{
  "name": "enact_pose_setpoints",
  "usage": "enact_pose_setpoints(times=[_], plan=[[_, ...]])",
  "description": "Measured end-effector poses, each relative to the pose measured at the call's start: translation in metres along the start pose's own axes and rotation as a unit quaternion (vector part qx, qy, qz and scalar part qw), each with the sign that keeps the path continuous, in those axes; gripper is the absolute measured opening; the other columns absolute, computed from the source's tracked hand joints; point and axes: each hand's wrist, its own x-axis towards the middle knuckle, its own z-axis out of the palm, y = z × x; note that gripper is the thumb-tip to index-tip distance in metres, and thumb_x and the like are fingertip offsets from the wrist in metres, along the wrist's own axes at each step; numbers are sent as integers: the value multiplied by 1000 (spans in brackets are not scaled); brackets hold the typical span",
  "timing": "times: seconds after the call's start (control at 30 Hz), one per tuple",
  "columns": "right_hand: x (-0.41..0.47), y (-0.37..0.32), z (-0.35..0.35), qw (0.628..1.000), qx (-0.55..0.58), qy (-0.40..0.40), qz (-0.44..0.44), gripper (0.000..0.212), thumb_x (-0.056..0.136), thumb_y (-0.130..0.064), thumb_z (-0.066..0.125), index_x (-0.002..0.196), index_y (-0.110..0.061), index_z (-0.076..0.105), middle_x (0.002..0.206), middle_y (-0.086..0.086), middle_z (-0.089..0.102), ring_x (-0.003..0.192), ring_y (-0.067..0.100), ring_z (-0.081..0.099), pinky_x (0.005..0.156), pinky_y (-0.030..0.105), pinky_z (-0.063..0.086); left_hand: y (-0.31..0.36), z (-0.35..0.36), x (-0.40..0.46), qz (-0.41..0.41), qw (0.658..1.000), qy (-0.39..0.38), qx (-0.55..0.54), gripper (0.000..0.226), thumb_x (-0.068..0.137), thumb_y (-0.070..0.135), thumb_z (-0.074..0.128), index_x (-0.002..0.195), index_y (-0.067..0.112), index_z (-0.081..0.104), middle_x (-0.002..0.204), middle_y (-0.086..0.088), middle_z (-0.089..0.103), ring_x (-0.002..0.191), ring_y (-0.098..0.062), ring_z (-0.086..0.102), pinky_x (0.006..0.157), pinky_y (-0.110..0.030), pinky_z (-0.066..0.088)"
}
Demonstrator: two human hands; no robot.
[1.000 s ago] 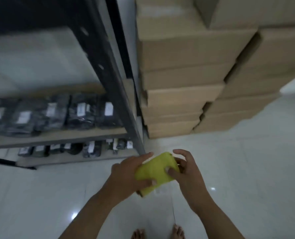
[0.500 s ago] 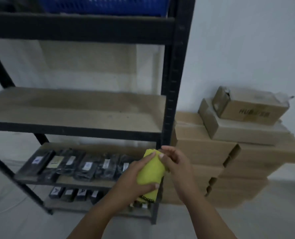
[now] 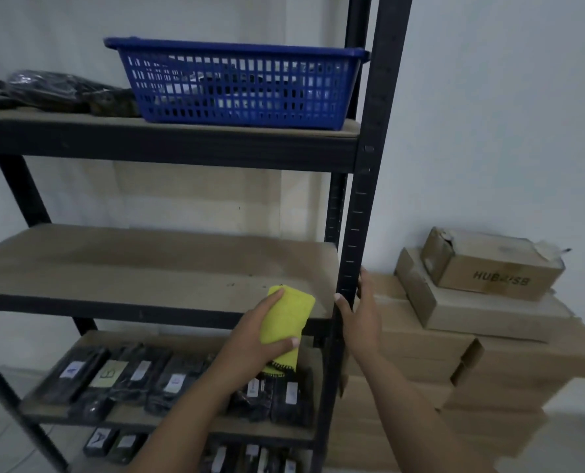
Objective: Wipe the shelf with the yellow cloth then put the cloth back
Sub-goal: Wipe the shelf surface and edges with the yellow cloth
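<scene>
The fingers of the left hand (image 3: pixel 250 336) are wrapped around the folded yellow cloth (image 3: pixel 286 324), thumb (image 3: pixel 289 343) pressed across its lower face and another finger along its upper left edge, so the cloth is gripped firmly and held upright; its top reaches just over the front edge of the middle shelf (image 3: pixel 147 264) near that shelf's front right corner, while its dark-stitched lower hem hangs below the hand in front of the shelf beneath; whether the cloth touches the board cannot be told; the right hand (image 3: pixel 363 315) is beside it with fingers spread and holding nothing, the palm turned toward the black upright post (image 3: pixel 364 216) at the shelf's right front corner, fingertips at or just beside the post; the middle shelf is a bare pale board on a black metal frame; the shelf above carries a blue slotted basket (image 3: pixel 236 83) at its right end and dark wrapped bundles (image 3: pixel 62 93) to the left of it; the shelf below holds a row of dark packets with white labels (image 3: pixel 168 384), and more such packets lie on the lowest level; right of the rack, against the white wall, stands a stack of cardboard boxes (image 3: pixel 472 336), the small top box (image 3: pixel 489 264) torn open at one end and printed with dark lettering.
</scene>
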Motion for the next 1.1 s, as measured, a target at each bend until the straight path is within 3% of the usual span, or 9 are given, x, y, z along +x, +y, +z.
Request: enact_pose_setpoints(times=[0.1,0.23,0.37,0.53,0.63,0.7,0.83,0.97,1.1], plan=[[12,9,2,1000,15,-6,-21,62,90,-21,58,141,-34,26,135,-3,53,122,13,51,104,41,44,-1,-2,17,-5,1000,-13,17,81,78,38,71,139,51,20,129,10,30,115,-11,36,82,-25,38],[24,22,2,999,23,-24,-41,64,90,-21,58,144,-32,24,136,-1,52,123,15,50,104,42,43,-4,-4,42,5,998,-25,49,81,79,35,71,141,47,19,130,4,31,114,-11,35,87,-26,33],[25,28,5,997,43,-35,-44,62,90,-20,56,143,-31,26,134,-2,53,122,12,50,102,37,44,-7,3,66,27,997,-56,38,81,79,35,71,141,46,21,138,3,31,119,-11,34,92,-27,33],[26,27,5,996,77,-38,-28,53,91,-17,57,139,-27,37,127,-4,58,116,6,54,92,17,46,-9,13,104,75,989,-105,76,78,80,37,70,143,41,23,146,1,33,126,-16,36,95,-29,35],[25,26,9,996,86,-32,-3,48,92,-19,55,136,-31,40,125,-6,60,117,6,54,96,24,46,-8,23,120,102,979,-153,87,70,85,37,64,143,38,25,140,-4,38,122,-18,38,94,-30,37],[24,25,10,995,93,-31,11,49,92,-21,54,137,-32,39,129,-8,58,122,8,52,102,33,44,-13,33,130,140,959,-189,160,61,92,35,53,145,35,24,143,-8,34,130,-26,30,102,-35,32],[20,19,11,994,103,-26,23,49,93,-17,53,138,-31,39,132,-8,57,124,5,50,106,33,40,-26,43,140,220,914,-205,273,55,98,29,42,147,33,17,157,7,-8,142,-25,-18,115,-43,0],[16,15,18,993,109,11,31,43,93,-11,52,126,-38,47,125,-2,61,119,10,55,104,37,43,-28,41,135,275,925,-222,140,54,95,18,49,145,22,28,151,16,15,138,0,-1,114,-25,12],[15,15,21,995,90,35,31,43,93,-12,52,126,-40,44,126,2,59,119,13,54,104,37,43,-29,36,141,312,885,-269,216,48,98,26,42,145,21,30,154,10,23,142,-5,7,113,-29,20]])
